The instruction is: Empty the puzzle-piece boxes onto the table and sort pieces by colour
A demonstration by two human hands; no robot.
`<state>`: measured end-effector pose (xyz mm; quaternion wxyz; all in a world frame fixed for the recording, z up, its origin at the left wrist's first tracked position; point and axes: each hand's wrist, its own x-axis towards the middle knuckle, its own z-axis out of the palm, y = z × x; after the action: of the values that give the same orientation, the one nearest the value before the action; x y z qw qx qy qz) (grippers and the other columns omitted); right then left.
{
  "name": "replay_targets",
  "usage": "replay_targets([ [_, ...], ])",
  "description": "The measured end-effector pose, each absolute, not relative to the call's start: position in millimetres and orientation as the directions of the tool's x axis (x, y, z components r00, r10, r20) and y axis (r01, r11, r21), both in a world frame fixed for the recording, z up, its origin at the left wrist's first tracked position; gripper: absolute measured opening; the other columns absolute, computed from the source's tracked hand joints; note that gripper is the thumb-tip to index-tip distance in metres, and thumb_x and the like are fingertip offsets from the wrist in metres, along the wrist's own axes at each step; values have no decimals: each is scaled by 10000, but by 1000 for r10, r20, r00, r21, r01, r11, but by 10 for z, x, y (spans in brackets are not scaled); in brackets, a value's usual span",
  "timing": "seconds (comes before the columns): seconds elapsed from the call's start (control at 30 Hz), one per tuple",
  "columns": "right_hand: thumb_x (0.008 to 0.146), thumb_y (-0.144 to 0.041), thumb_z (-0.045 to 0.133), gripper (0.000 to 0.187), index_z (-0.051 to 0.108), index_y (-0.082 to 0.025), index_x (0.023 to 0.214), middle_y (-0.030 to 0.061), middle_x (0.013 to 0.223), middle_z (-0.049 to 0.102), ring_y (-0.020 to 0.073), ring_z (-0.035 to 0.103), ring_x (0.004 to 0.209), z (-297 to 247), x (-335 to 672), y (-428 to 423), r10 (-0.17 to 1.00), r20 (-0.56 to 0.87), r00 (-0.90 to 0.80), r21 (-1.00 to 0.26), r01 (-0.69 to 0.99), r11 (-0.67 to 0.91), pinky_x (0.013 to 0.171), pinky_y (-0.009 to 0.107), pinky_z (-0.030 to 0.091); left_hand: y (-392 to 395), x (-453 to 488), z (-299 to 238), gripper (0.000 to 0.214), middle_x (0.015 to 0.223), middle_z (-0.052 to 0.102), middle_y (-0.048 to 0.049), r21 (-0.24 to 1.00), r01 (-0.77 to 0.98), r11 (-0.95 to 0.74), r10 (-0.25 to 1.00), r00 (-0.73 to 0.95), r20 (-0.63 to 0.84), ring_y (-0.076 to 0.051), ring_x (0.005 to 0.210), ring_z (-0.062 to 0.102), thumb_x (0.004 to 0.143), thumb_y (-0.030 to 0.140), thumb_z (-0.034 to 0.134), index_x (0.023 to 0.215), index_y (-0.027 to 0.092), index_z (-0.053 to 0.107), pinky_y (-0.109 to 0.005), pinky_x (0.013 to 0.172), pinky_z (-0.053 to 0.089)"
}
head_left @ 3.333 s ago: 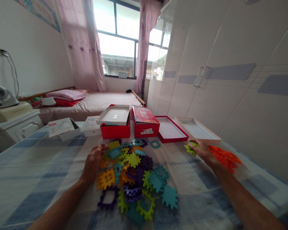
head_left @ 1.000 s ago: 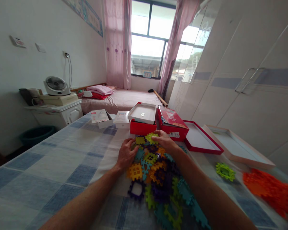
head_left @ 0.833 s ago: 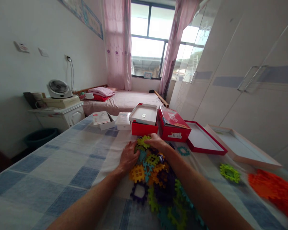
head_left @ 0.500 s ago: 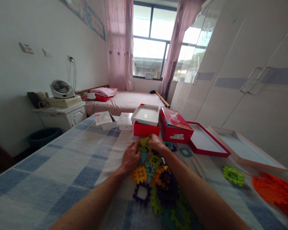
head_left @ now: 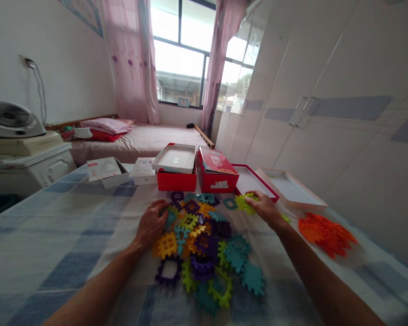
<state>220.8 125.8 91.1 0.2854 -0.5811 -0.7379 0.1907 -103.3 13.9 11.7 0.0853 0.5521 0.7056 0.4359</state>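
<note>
Pinched in my right hand (head_left: 267, 209) is a lime-green toothed building piece (head_left: 242, 203), held over the table to the right of a mixed pile. My left hand (head_left: 152, 222) rests at the pile's left edge, fingers loosely stretched against a teal piece (head_left: 171, 218); its fingertips are partly hidden. The pile has purple, teal, yellow and green interlocking pieces, among them a yellow window piece (head_left: 167, 245) and a dark purple square frame (head_left: 169, 270). Another lime-green piece (head_left: 285, 218) shows partly behind my right wrist.
An orange heap of pieces (head_left: 326, 233) lies to the right. Along the back stand a red box with a white lid (head_left: 177, 181), a closed red box (head_left: 219, 174), small white boxes (head_left: 144, 172), and shallow lids (head_left: 292, 190). A checked cloth (head_left: 88, 235) covers the table.
My right hand has moved right, away from the pile, carrying the lime-green piece. My left hand stays at the pile's left side. The view has turned right.
</note>
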Motion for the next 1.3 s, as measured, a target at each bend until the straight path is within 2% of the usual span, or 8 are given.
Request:
replay_targets([
  [0.17,729,-321,555,275,652,-148,920,103,820,672,256,630,822,719,3006,1490,976,218,4,-447,889,96,715,328,448,129,-999,147,425,1237,560,-112,659,750,53,874,-354,332,-284,1125,536,746,467,488,975,156,666,-395,1006,382],
  [0.3,725,-331,565,322,657,-121,951,156,944,648,297,591,971,629,3115,1517,954,299,-18,-357,925,130,827,377,438,95,-956,199,488,1266,531,-108,643,764,53,886,-333,323,-299,1151,519,659,529,614,985,168,659,-398,1013,376],
  [0.4,756,-318,527,348,646,-96,997,180,1021,616,303,535,1062,637,2924,1465,894,434,-114,-257,935,244,932,419,392,75,-942,220,399,1273,530,-104,712,702,13,878,-349,328,-298,1147,519,628,457,658,914,178,660,-404,1011,372],
  [0.53,798,-330,501,299,651,-163,995,102,1027,623,213,590,949,709,2313,1282,845,375,-380,-398,758,518,861,341,454,74,-954,222,158,1103,640,-77,807,589,-42,866,-382,324,-256,1006,596,657,283,588,760,182,653,-381,942,419],
  [0.63,814,-313,510,271,646,-185,1010,71,1028,627,177,599,920,762,1712,1091,774,316,-549,-497,599,628,833,300,459,88,-977,209,172,882,689,-40,836,547,-39,845,-429,320,-209,863,628,670,192,502,764,182,646,-345,856,467],
  [0.8,822,-246,509,253,661,-184,1014,61,1016,654,168,571,985,783,811,871,618,266,-739,-385,506,771,890,273,410,116,-1027,162,296,854,684,-50,895,445,-42,784,-541,306,-180,839,637,615,84,427,835,158,611,-316,814,494],
  [1.07,704,-219,562,329,676,-155,1006,144,1006,666,265,567,1004,672,145,691,678,76,-731,-283,636,718,843,335,406,115,-1022,149,405,804,702,-41,956,292,-41,793,-573,209,-171,784,671,582,32,418,930,162,578,-266,695,523],
  [1.3,765,-278,457,226,636,-144,731,40,671,596,137,516,623,843,407,938,710,-20,-704,-404,655,639,539,234,340,116,-994,189,358,840,696,-46,967,250,-40,779,-599,187,-169,766,662,642,73,432,956,165,580,-261,667,513],
])
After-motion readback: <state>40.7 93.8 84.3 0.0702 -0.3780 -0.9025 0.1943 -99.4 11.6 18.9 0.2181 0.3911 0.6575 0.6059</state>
